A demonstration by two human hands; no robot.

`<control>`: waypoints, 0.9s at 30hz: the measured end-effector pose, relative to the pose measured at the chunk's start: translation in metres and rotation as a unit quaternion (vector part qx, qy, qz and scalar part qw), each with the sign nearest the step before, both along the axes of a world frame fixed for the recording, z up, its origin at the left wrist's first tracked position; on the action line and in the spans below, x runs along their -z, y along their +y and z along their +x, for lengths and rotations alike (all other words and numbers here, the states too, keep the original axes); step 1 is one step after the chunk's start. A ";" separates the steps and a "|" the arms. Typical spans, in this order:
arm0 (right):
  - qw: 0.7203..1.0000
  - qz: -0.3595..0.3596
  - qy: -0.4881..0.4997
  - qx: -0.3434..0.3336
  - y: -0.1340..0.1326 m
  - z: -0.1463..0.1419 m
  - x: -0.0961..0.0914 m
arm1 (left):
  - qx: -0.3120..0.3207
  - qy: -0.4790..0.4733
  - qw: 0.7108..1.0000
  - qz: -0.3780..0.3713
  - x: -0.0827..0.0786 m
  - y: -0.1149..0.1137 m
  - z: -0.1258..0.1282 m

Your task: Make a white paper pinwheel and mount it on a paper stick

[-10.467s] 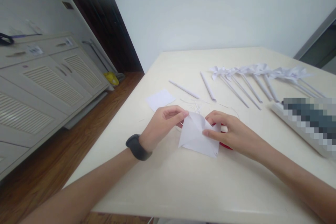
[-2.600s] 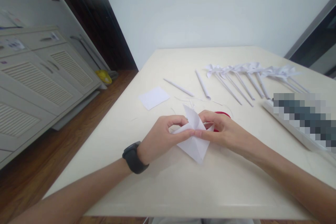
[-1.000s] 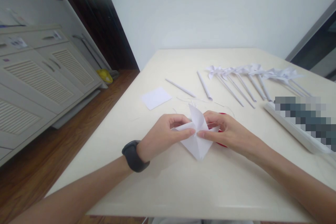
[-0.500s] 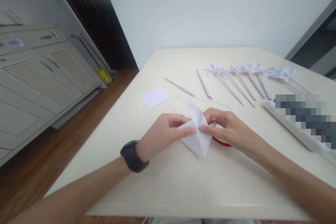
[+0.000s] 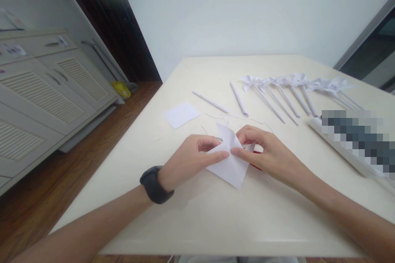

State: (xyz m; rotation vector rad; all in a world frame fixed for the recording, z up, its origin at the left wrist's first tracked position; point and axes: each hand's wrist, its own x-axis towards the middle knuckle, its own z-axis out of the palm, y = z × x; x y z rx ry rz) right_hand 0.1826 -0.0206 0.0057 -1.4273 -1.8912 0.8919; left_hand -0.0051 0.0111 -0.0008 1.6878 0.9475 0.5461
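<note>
Both my hands pinch one folded white paper piece (image 5: 230, 166) just above the cream table (image 5: 216, 218). My left hand (image 5: 191, 158), with a black watch on its wrist, grips the paper's left side between thumb and forefinger. My right hand (image 5: 265, 154) holds the right side, its forefinger tip meeting the left one at the paper's centre. One flap curls up between the hands and a pointed corner hangs towards me. A red object (image 5: 255, 166) shows partly under my right hand.
A small white paper square (image 5: 181, 114) lies to the left. Two rolled paper sticks (image 5: 239, 99) and a row of several finished paper pinwheels (image 5: 293, 90) lie at the back right. A blurred white box (image 5: 354, 141) sits at right. Cabinets stand left of the table.
The hands have stayed together at the paper's centre; the paper has turned slightly and dropped a little lower. More of the red object is hidden under my right hand than half a second ago.
</note>
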 end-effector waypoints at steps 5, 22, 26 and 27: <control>1.000 0.004 -0.006 0.003 -0.001 0.000 -0.001 | -0.004 0.009 1.000 0.008 -0.001 0.001 0.000; 1.000 0.022 -0.016 0.004 -0.001 -0.002 -0.002 | -0.001 0.016 1.000 0.001 -0.007 -0.002 0.000; 1.000 0.028 -0.013 0.001 -0.002 -0.002 -0.003 | 0.006 0.026 1.000 -0.002 -0.015 -0.002 0.001; 1.000 0.028 -0.013 0.001 -0.002 -0.002 -0.003 | 0.002 0.025 1.000 0.000 -0.015 -0.002 0.001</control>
